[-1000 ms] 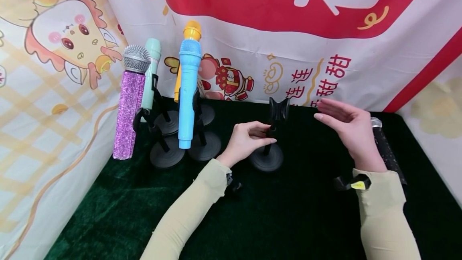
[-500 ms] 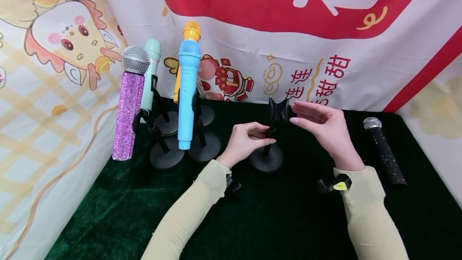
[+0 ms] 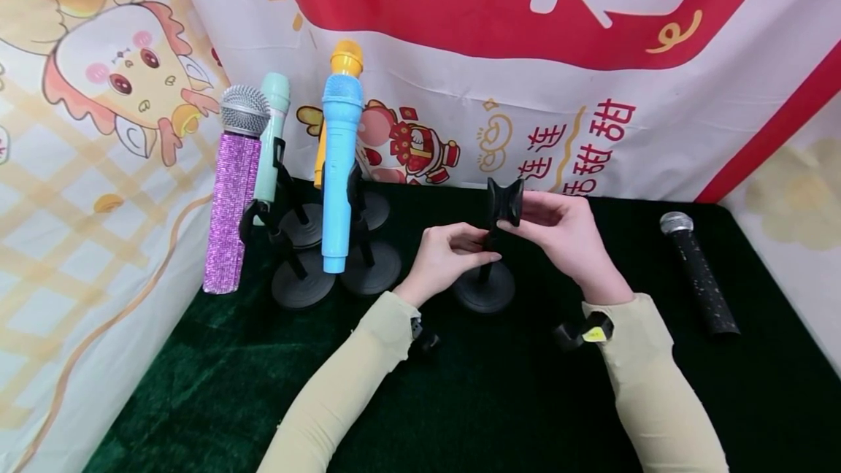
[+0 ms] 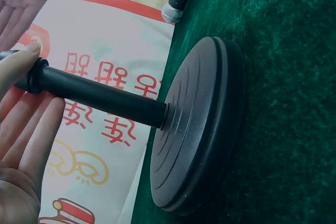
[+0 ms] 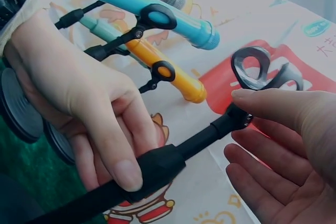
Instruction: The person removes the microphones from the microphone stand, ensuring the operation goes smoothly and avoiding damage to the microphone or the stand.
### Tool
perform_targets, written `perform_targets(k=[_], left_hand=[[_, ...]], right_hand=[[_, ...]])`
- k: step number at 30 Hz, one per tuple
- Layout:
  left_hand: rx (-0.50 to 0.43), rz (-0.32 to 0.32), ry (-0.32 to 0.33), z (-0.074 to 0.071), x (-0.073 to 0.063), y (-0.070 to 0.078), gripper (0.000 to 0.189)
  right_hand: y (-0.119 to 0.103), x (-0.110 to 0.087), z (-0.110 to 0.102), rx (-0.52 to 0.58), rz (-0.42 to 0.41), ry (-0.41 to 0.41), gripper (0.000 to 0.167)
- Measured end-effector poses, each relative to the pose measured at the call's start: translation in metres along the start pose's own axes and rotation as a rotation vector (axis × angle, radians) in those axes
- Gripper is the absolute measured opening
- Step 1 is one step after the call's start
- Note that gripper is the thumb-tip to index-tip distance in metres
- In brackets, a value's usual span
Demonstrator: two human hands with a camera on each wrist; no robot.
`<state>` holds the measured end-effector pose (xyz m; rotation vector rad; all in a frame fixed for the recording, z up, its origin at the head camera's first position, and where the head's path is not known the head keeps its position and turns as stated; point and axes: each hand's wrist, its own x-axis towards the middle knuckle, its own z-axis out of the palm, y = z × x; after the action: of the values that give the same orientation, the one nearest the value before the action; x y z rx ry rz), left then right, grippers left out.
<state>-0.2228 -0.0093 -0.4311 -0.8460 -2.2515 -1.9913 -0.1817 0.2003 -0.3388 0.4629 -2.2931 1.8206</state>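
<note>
A black microphone stand stands upright on the dark green cloth; its round base (image 3: 485, 290) rests flat and its forked clip (image 3: 504, 201) is at the top. My left hand (image 3: 443, 258) pinches the post (image 4: 105, 95) at its collar, thumb on one side and fingers on the other. Up at the clip, my right hand (image 3: 568, 236) has its thumb and index finger at the joint beneath the fork, pinching it. The other right fingers (image 5: 262, 171) stay loosely extended behind. No microphone sits in this clip.
On the left, several stands hold a purple glittery microphone (image 3: 231, 210), a mint green one (image 3: 269, 144), a light blue one (image 3: 340, 181) and a yellow one (image 3: 346, 58). A black speckled microphone (image 3: 701, 279) lies on the right. Printed curtains (image 3: 427, 42) hang behind.
My right hand has moved left from near the black microphone to the stand's clip and now grips it there. The left hand keeps its hold on the post.
</note>
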Motion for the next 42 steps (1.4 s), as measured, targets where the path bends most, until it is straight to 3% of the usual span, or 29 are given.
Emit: perform_targets(k=[14, 27, 42], left_hand=[[-0.019, 0.004, -0.005, 0.0, -0.001, -0.001, 0.027], [-0.035, 0.0, -0.015, 0.0, 0.0, 0.0, 0.027], [-0.029, 0.017, -0.018, 0.0, 0.001, -0.002, 0.025]], right_hand=[[0.009, 0.004, 0.008, -0.122, -0.109, 0.059, 0.015], [0.014, 0.007, 0.014, -0.141, -0.196, 0.135, 0.014], [0.017, 0.008, 0.01, -0.113, -0.179, 0.07, 0.012]])
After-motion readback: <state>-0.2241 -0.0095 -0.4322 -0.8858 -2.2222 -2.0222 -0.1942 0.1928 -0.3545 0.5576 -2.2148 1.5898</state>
